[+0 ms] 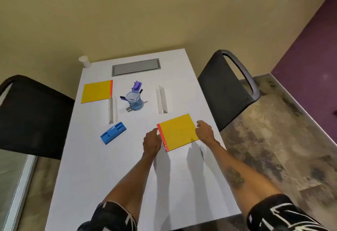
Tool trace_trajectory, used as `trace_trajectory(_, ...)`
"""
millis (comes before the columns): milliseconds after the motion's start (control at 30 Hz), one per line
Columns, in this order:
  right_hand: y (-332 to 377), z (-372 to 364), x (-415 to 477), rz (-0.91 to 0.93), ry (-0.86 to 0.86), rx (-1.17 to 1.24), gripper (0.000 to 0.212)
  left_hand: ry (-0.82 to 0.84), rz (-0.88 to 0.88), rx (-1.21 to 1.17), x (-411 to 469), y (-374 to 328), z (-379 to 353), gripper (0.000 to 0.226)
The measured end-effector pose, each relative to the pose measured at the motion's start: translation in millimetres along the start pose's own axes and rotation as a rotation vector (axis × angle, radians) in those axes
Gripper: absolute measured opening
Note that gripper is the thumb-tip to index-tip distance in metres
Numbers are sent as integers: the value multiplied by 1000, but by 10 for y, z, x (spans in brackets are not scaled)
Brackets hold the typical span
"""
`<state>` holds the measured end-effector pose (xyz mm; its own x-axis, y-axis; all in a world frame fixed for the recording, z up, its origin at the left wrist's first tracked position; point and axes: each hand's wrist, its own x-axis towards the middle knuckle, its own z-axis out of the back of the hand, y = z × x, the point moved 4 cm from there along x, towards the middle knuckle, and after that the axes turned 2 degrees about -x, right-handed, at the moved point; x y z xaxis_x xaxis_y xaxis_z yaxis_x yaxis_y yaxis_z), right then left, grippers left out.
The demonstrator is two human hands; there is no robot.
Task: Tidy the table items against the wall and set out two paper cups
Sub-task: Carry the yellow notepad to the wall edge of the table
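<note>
Leftmost, a paper cup [85, 61] stands at the desk's [102, 167] far left corner by the wall, with a yellow folder [96, 91] near it. Centre-near, the left hand [152, 142] touches the red spine edge of the second yellow folder [177, 132], fingers curled on that edge rather than clenched; the right hand [204, 131] pinches its opposite edge. That folder lies askew between both hands, equally close to each. Open desk runs far toward the wall, past the clear holder [162, 99].
</note>
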<state>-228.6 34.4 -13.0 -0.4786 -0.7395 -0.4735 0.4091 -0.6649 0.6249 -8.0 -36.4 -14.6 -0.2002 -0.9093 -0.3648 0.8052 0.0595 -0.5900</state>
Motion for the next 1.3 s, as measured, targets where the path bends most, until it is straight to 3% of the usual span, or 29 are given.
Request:
trace_trajectory(200,-149,-144,430,-129,11,89,58,127,177,-105,473,167,-287,60)
trace_trajectory(500,-290,-408,874,-170,91,96,72,132,310,-192,880,279,-668,65)
trace_trajectory(733,-289,-696,881,-128,105,50,64,125,369,-185,873,334,-832,56)
trace_trajectory(933,-390,-751,946,-186,91,-51,72,78,331,-158,933,410,-840,42)
trace_trajectory(1133,-337,-741,1045,-194,36,-51,48,64,306,-221,974,403,-872,29)
trace_trajectory(1300,-309,-672,1121,-253,76,-76,64,60,335,-218,991,389,-866,28)
